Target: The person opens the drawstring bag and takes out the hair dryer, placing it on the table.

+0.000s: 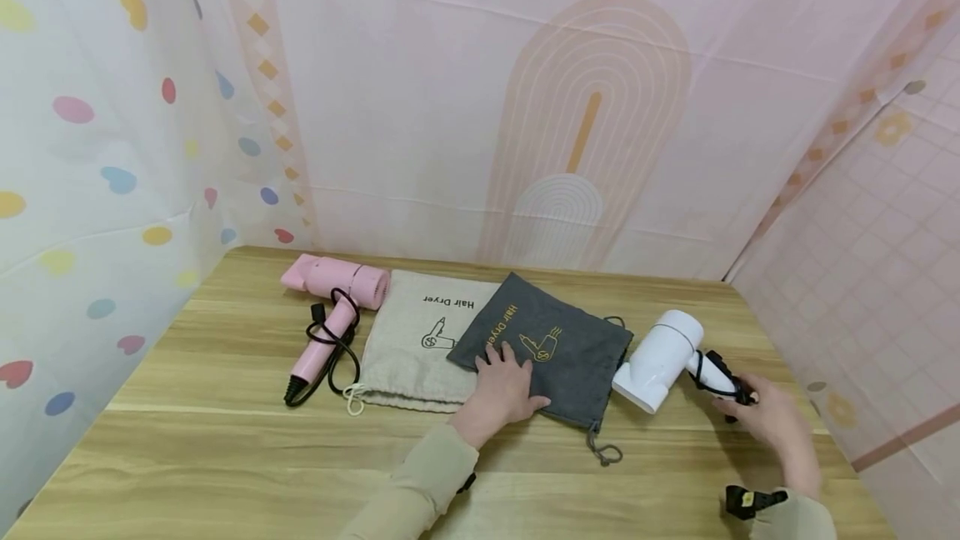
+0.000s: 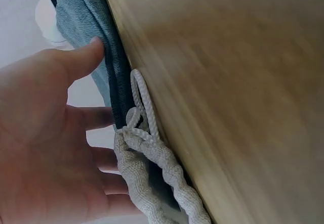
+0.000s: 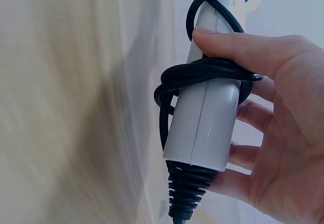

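Observation:
My right hand [image 1: 776, 419] holds the white hair dryer [image 1: 663, 357] by its handle, thumb on one side and fingers on the other. In the right wrist view a black cord [image 3: 202, 72] is wound round that handle [image 3: 205, 120]. My left hand [image 1: 501, 390] rests with spread fingers on the dark grey drawstring bag [image 1: 577, 373], which carries a gold "Hair Dryer" print. Under a corner of it lies a cream drawstring bag [image 1: 401, 340], its gathered mouth [image 2: 134, 171] beside my left fingers in the left wrist view.
A pink hair dryer [image 1: 341, 280] with a black cord lies to the left of the cream bag, close to it. Everything sits on a wood-grain table [image 1: 225, 457]. Patterned cloth [image 1: 405, 107] hangs behind the table and along both sides.

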Tool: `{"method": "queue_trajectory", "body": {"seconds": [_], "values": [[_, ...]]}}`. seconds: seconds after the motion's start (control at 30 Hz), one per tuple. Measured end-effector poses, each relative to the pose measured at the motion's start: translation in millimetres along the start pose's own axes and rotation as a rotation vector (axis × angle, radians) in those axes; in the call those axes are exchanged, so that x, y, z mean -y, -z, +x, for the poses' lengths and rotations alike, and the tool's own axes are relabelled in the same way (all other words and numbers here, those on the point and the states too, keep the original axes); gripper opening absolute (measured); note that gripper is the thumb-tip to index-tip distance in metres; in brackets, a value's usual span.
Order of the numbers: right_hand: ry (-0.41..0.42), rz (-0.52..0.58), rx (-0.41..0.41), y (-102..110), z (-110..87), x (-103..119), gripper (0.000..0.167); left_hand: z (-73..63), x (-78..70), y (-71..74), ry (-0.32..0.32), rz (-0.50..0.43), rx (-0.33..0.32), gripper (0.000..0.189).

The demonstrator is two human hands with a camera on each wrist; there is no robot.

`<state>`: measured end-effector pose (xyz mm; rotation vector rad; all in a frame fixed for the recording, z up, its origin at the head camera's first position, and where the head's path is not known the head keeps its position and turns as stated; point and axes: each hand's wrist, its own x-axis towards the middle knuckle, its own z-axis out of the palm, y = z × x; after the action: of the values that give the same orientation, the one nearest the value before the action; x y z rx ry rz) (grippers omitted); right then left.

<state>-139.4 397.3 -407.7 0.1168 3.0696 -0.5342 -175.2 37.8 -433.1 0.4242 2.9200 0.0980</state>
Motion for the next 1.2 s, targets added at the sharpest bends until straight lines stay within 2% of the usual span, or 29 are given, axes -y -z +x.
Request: {"method": "queue_trajectory", "body": {"seconds": [0.13,0.37,0.6,0.8,0.93,1.07,1.2], "values": [[-0.018,0.016,-0.009,5.5,-0.7,-1.1,0.058,1.2,-0.6,0.0,-0.002,0.01,0.009,0.069],[-0.117,0.04,-0.009,8.1,0.8,4.9,0.066,3.0,-0.6,0.7,-0.028,0.011,0.025,0.069],[-0.175,0.018,-0.042,4.3,6.4,13.5,0.062,7.4,0.8,1.7,-0.125,-0.001,0.056,0.06],[-0.295,0.035,-0.012,0.6,12.0,22.8,0.07,6.6,-3.9,2.4,-0.215,0.002,0.081,0.048],[-0.342,0.041,-0.021,-3.6,14.7,27.7,0.073,3.2,-9.8,0.2,-0.21,-0.005,0.074,0.052],[-0.365,0.051,-0.044,-7.2,17.3,30.1,0.068,1.7,-13.3,-1.9,-0.192,0.01,0.058,0.064],[-0.39,0.062,-0.064,-9.9,20.2,32.3,0.062,3.3,-13.2,-1.9,-0.208,0.019,0.071,0.068]]}}
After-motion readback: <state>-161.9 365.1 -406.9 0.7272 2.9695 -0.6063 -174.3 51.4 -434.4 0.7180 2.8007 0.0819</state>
